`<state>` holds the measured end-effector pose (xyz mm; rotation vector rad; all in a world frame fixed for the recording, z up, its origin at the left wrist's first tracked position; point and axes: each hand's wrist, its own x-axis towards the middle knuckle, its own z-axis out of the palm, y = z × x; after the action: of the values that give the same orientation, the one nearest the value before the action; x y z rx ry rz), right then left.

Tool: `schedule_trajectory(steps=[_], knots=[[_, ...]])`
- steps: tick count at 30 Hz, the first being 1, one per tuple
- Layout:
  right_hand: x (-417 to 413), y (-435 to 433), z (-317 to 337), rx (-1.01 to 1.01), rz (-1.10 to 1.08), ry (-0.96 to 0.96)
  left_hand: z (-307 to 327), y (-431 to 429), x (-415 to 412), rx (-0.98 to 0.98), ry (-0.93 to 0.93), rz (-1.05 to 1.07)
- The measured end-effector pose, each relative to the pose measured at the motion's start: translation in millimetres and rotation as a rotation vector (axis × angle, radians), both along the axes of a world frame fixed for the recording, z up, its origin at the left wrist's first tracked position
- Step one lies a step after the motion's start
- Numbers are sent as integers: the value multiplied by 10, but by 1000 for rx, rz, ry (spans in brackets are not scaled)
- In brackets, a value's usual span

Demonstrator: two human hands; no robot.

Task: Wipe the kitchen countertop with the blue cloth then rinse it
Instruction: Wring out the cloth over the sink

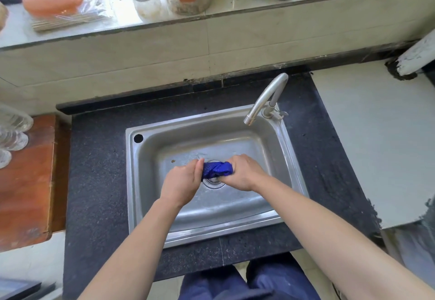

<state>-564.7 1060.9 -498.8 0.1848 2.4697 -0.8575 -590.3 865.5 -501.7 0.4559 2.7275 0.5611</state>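
Note:
The blue cloth [217, 169] is bunched into a tight twisted roll over the drain of the steel sink [179, 226]. My left hand [183, 182] grips its left end and my right hand [244, 172] grips its right end, both inside the basin. The dark speckled countertop [98, 163] surrounds the sink. The curved metal faucet [267, 98] stands at the sink's back right corner, its spout off to the right of the cloth. I see no water running from it.
A wooden board [26, 182] lies left of the counter, with clear glassware [11, 130] on it. A white slab [376, 139] covers the counter to the right. The window ledge [211, 10] behind holds bottles, jars and an orange object.

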Motion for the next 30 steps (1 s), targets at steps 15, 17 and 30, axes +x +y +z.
schedule_trajectory(steps=[15, 17, 30], knots=[[124, -339, -55, -707, -653, 266, 334, 176, -59, 658, -439, 498], [87, -430, 9, -653, -683, 311, 340, 189, -42, 677, -476, 514], [-208, -677, 88, -664, -1023, 120, 223, 333, 138, 357, -11, 488]])
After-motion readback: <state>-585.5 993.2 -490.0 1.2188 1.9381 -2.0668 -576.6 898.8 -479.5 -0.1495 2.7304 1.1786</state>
